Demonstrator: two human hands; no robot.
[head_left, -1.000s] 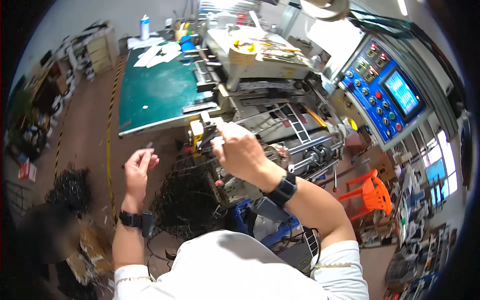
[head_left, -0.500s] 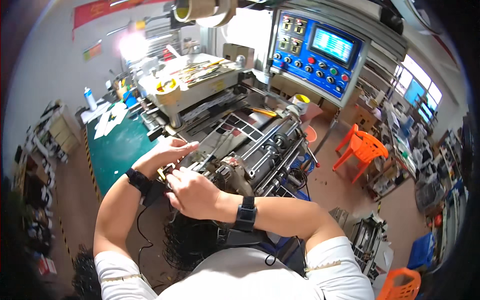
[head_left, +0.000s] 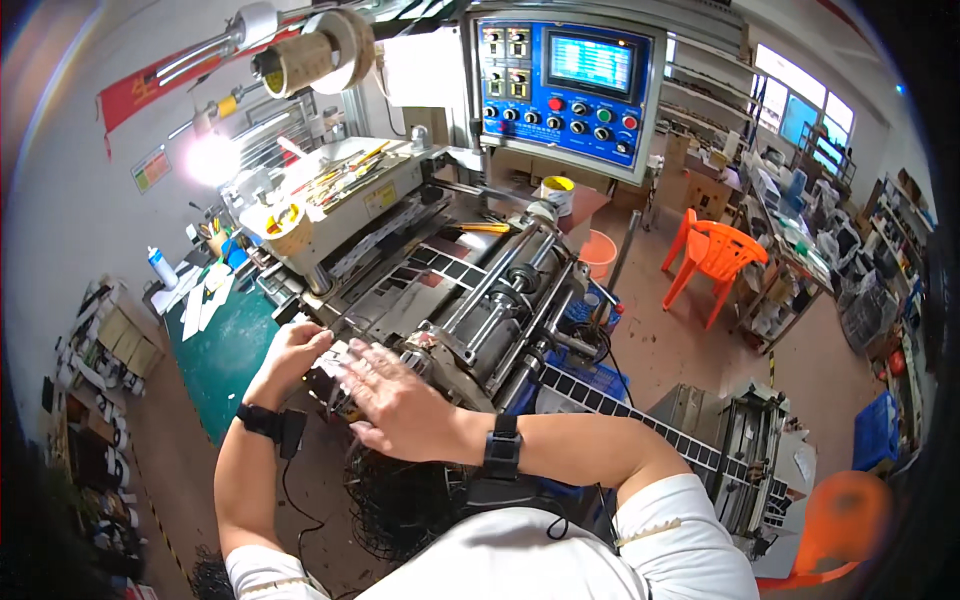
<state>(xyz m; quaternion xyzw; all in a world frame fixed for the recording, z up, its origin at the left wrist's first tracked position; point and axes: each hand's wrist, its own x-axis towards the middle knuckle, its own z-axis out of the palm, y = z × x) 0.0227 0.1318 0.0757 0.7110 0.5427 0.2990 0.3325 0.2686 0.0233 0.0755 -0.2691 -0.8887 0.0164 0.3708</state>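
My left hand (head_left: 287, 358) is closed at the near left corner of a metal press machine (head_left: 405, 300), thumb and fingertips pressed together. Whatever it may be pinching is too small to make out. Just to its right, my right hand (head_left: 395, 398) lies with fingers stretched out and slightly blurred, palm down over a small pale part (head_left: 340, 360) of the machine. The fingers partly cover that part. A strip of black rectangles with white borders (head_left: 450, 266) runs across the machine bed, beside shiny rollers (head_left: 515, 285). Both wrists wear black bands.
A blue control panel (head_left: 560, 95) with a lit screen hangs ahead. A green table (head_left: 215, 350) with papers stands left. Tangled dark strips (head_left: 400, 505) lie below my hands. At right, a long label strip (head_left: 640, 418) reaches a second machine (head_left: 750, 470); an orange chair (head_left: 715, 255) stands beyond.
My view has shifted, bringing the label strip at right into sight. My right hand's curled fingers have straightened. My left hand's outstretched fingers have drawn together into a pinch.
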